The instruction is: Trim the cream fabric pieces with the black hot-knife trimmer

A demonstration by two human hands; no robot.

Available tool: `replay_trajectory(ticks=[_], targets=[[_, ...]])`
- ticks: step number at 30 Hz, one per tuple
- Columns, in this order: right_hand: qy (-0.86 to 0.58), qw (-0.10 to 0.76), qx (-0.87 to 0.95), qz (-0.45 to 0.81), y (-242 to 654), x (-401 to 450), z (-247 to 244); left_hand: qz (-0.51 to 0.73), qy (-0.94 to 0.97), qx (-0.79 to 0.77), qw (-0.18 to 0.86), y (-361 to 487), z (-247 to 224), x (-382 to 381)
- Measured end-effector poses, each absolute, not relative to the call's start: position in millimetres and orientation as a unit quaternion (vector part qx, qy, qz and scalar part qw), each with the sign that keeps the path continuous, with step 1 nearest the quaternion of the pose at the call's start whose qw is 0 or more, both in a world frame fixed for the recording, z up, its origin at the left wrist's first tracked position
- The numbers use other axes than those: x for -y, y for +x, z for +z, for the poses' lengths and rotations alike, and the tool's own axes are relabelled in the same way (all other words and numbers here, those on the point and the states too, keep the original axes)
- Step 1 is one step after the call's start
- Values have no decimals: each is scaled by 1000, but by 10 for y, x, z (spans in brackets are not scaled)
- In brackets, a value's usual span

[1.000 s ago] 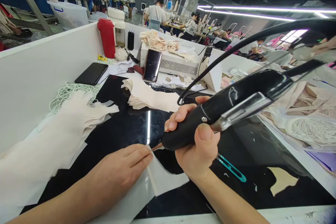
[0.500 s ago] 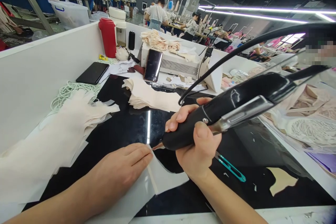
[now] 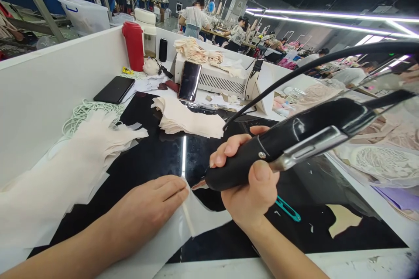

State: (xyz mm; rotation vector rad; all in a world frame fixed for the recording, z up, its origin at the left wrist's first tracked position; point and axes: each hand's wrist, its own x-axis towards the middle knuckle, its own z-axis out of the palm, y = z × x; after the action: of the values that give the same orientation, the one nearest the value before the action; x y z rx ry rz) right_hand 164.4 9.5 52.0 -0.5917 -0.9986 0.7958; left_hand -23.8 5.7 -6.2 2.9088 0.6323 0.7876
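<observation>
My right hand (image 3: 250,178) is wrapped round a black corded hand tool (image 3: 294,135) with a metal lever, its thin tip pointing left. Under my left hand (image 3: 157,209) lies a thin white fabric piece (image 3: 209,220) with a pale strip (image 3: 188,220) on it; the fingers are pressed together at its upper corner. The tool's tip is close to those fingertips, beside the fabric edge. One stack of pale fabric pieces (image 3: 78,157) spreads at the left, and a smaller stack (image 3: 191,117) lies beyond my hands on the glossy black board (image 3: 150,157).
Teal thread snips (image 3: 288,209) and a beige scrap (image 3: 342,220) lie right of my right hand. Behind are a phone (image 3: 190,80), a black tablet (image 3: 114,90), a red cup (image 3: 133,46) and a white vented box (image 3: 212,78). Bagged fabric (image 3: 379,161) is at the right.
My right hand and the tool have shifted slightly right, with the tip a little farther from my left fingertips. My left hand has hardly moved. The view has turned slightly.
</observation>
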Motion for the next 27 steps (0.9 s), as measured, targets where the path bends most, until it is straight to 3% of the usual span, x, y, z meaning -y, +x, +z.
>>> replay_trajectory(ticks=[27], targets=[[-264, 766, 453, 373, 1788, 31, 549, 196, 959, -188, 80, -211, 10, 2]])
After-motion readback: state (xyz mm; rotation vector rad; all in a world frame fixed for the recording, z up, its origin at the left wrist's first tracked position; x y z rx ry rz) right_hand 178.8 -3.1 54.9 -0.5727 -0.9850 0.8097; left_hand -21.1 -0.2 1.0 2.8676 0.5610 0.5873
